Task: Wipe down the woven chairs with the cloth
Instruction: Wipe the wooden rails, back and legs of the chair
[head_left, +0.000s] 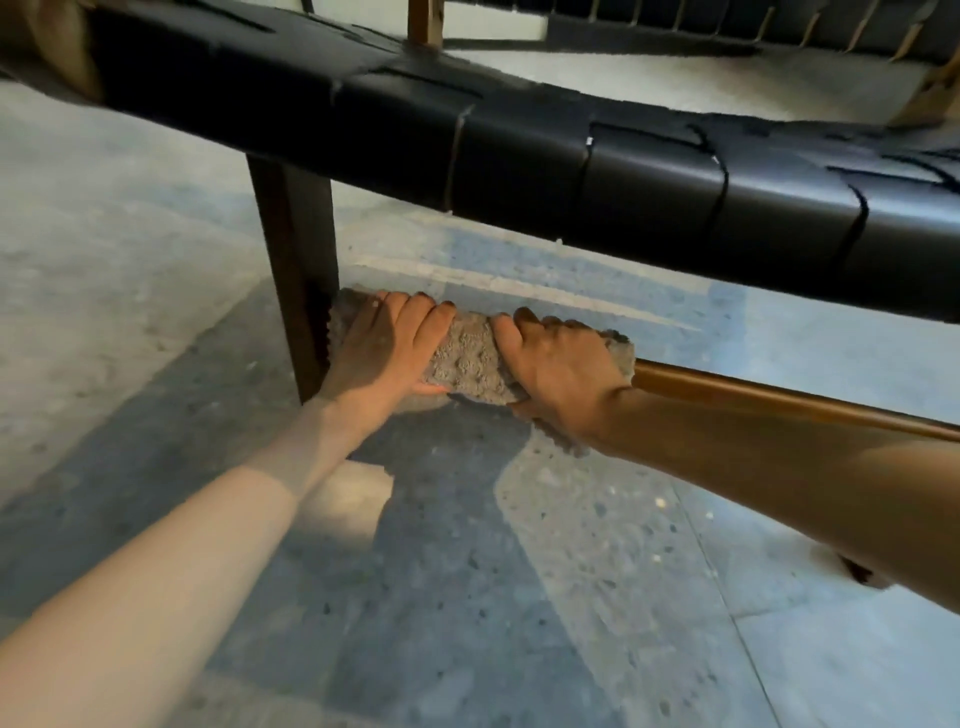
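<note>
Soft, limp and light by its look, the cloth (467, 358) wraps the rail (779, 400) just beside the leg (296, 249) of the woven chair (571, 171), clasped round it by the left hand (384, 348) and right hand (561, 369) close together, likely the firmest hold for rubbing.
</note>
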